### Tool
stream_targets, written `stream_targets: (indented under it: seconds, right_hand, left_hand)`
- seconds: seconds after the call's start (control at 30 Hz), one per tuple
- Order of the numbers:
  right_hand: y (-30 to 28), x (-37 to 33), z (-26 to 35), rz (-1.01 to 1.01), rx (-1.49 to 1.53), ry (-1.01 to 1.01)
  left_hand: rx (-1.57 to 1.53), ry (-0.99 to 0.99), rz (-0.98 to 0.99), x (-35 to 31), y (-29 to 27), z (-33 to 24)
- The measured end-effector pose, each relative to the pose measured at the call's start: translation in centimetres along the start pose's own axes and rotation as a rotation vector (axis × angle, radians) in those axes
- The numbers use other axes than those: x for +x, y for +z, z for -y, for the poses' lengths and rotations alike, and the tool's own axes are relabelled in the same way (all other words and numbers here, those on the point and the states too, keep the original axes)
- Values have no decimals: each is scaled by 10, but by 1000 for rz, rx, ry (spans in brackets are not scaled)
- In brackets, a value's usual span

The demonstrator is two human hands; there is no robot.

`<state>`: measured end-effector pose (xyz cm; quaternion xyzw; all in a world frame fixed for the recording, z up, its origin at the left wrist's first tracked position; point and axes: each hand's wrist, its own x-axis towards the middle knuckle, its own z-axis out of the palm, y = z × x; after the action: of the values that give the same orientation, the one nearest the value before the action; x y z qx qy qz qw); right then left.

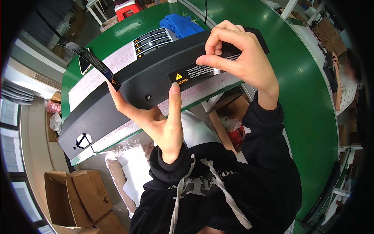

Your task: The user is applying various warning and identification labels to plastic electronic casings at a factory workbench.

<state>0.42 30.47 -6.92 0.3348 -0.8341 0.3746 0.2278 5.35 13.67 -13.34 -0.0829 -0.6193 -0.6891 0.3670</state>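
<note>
A long curved black panel (136,87) lies over the pinkish-white speckled board on the green table. On its face is a black warning label (198,74) with a yellow triangle and white print. My left hand (163,124) has thumb and index finger spread wide. Its thumb tip touches the label's left end, and a second black strip label (91,60) clings to its index fingertip, curving up and away. The other left fingers are mostly hidden. My right hand (241,54) is curled in a pinch at the first label's upper edge, covering its right part.
A sheet of similar labels (152,42) and a blue cloth (180,25) lie behind the panel. A phone (84,64) rests at the left on the green table (304,97). Cardboard boxes (78,199) stand on the floor at lower left. Another person's arm (337,85) shows far right.
</note>
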Motion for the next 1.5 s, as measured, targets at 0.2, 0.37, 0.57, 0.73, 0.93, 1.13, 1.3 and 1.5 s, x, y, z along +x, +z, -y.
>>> stream_targets:
  seconds: [0.2,0.37,0.57,0.73,0.93,1.13,1.3,1.5]
  right_hand:
    - [-22,-3,-2,46,40,41]
    - [-26,-4,-8,28,39,141]
    - [-20,-6,-12,-25,-8,159]
    - [-19,-7,-13,-47,21,171]
    - [-20,-6,-16,-45,13,141]
    - [-20,-7,-16,-41,-11,157]
    - [-28,-11,-8,-273,-521,-245]
    - [8,-45,12,-680,-699,-91]
  left_hand:
    - [-43,11,-8,0,1,2]
    - [-38,16,-19,-1,1,2]
    - [-44,-6,-31,-2,0,3]
    - [-35,29,-51,-3,4,2]
    - [-88,-1,-58,-3,7,-1]
    - [-103,-1,-51,-2,8,-2]
    - [-82,-2,-75,-3,6,-1]
    - [-59,23,-67,-3,8,2]
